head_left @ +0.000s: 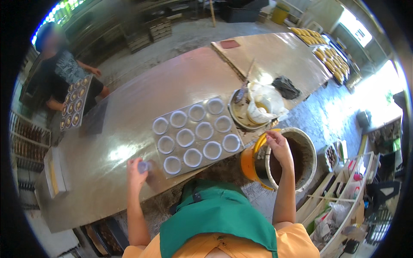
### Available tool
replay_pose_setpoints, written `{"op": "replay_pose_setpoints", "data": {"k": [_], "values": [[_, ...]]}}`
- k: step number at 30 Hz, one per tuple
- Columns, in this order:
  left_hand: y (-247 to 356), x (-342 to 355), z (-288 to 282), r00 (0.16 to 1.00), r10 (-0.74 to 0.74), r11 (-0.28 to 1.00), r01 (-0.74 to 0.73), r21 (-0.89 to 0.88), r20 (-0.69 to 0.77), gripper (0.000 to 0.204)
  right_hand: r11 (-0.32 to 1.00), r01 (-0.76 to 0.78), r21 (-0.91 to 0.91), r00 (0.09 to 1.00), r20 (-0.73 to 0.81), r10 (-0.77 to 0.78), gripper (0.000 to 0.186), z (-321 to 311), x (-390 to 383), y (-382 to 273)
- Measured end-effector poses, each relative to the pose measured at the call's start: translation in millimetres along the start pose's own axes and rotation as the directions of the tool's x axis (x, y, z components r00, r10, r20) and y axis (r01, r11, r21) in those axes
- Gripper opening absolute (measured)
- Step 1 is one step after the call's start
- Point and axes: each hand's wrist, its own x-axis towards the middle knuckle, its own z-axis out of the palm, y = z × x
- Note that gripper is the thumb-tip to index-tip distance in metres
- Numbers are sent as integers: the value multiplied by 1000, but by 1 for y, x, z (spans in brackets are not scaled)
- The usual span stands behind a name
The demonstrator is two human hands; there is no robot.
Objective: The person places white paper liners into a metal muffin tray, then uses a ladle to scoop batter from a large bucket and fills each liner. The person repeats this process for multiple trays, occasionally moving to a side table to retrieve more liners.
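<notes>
My left hand (136,170) holds a small translucent cup (143,167) just left of a metal muffin tray (174,153) lined with white paper cups (185,137). My right hand (278,146) is closed at a curved yellow handle (260,143) over a large pot (309,157) of brown batter (297,150); exactly what its fingers pinch is hard to make out. An orange container (250,167) is beside the pot. Behind them a bowl (236,112) holds a bag-lined container (264,99) and a stained utensil (243,90).
A co-worker (56,73) at the left holds a filled muffin tray (73,103). A long metal table (107,150) carries a white box (56,170) and black plastic (286,87). Trays of buns (331,62) are at the far right. A cluttered shelf (335,202) stands lower right.
</notes>
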Motion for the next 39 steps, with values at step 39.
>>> {"op": "replay_pose_setpoints", "data": {"k": [39], "values": [[396,-13,216,847,370,593,102,-799,382,24,822,555,-129,825,-38,-563,13,-96,93,-20]]}}
